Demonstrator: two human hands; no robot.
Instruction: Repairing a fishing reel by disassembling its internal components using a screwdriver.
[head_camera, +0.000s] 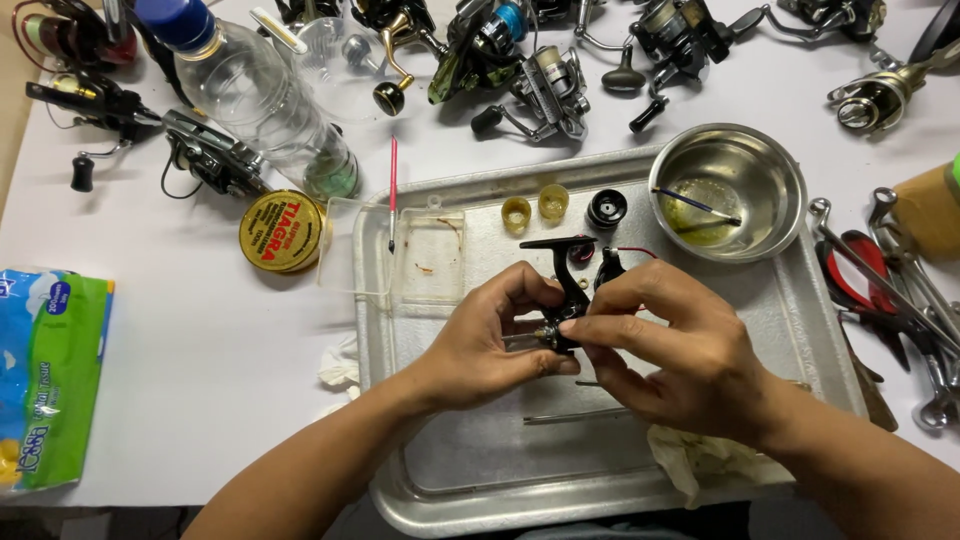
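Note:
Over a metal tray (800, 300), both my hands hold a black fishing reel body (572, 285). My left hand (490, 335) grips its lower part from the left, fingers curled around it. My right hand (680, 345) pinches the same part from the right, thumb and forefinger touching a small brass-coloured end. The reel's foot points up and away from me. A thin red wire (635, 250) shows just behind it.
On the tray: a steel bowl (770, 165) with a small brush, two yellow caps (535, 207), a black round part (607, 208), a clear plastic lid (400, 250), a rag (700, 460). Around it lie several reels, a plastic bottle (250, 95), a round tin (280, 232), wrenches (900, 280), a tissue pack (50, 370).

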